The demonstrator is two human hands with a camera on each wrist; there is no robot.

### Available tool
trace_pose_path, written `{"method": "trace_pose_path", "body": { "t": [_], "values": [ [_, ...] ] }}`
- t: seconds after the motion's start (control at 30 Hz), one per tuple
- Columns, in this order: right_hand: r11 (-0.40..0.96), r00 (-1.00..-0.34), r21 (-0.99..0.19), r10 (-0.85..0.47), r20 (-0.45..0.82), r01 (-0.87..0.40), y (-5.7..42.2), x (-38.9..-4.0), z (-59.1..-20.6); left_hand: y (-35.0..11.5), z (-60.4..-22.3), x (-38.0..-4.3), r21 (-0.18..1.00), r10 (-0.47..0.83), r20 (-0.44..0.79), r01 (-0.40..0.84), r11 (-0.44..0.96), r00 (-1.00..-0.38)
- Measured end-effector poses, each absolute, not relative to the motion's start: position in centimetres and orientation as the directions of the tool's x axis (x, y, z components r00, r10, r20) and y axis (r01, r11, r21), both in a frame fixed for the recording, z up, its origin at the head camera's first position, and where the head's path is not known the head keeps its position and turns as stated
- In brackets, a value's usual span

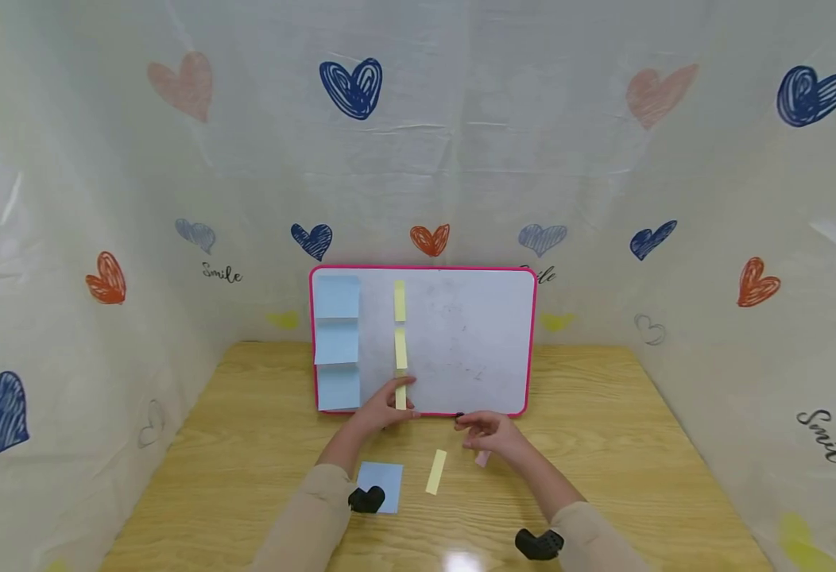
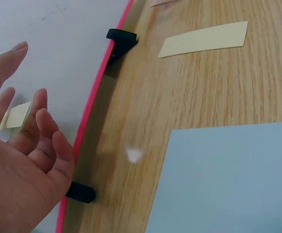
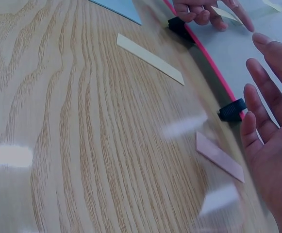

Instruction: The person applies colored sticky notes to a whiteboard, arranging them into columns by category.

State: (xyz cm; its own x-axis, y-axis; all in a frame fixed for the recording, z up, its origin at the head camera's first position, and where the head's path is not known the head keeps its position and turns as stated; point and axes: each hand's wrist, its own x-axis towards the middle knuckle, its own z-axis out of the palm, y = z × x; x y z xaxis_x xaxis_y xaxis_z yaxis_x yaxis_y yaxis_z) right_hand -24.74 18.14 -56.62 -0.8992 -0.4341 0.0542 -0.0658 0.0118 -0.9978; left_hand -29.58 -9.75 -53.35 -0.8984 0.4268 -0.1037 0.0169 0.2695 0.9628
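A white board with a pink rim leans upright at the back of the table. My left hand is at its lower edge, fingers loosely bent and spread about the lowest yellow strip, which shows between them. Above that strip, two more yellow strips line up in a column. Three blue sticky notes run down the board's left side. My right hand, with relaxed fingers and nothing in its grasp, hovers by the lower right edge, beside a pink strip on the table.
On the wooden table lie a loose yellow strip and a blue sticky note pad, partly behind the left wrist's black camera. Black feet stick out from the board's lower edge. A heart-printed sheet surrounds the table.
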Motion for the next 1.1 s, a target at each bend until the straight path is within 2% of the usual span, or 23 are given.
{"method": "trace_pose_path", "body": {
  "t": [0.27, 0.77, 1.1],
  "values": [
    [0.054, -0.908, -0.990, -0.408, 0.097, -0.130, 19.2, -24.5, -57.2, -8.8, -53.9, -28.7, 0.971, 0.450, -0.083, 0.030, 0.238, -0.889],
    [0.081, -0.930, -0.995, -0.366, 0.031, -0.065, 21.3, -23.5, -58.4, -6.0, -55.4, -26.8, 0.981, 0.512, -0.052, 0.053, 0.188, -0.857],
    [0.090, -0.933, -0.988, -0.348, 0.090, -0.128, 22.6, -22.3, -58.8, -2.8, -56.5, -25.7, 0.984, 0.522, 0.006, 0.098, 0.149, -0.853]
  ]
}}
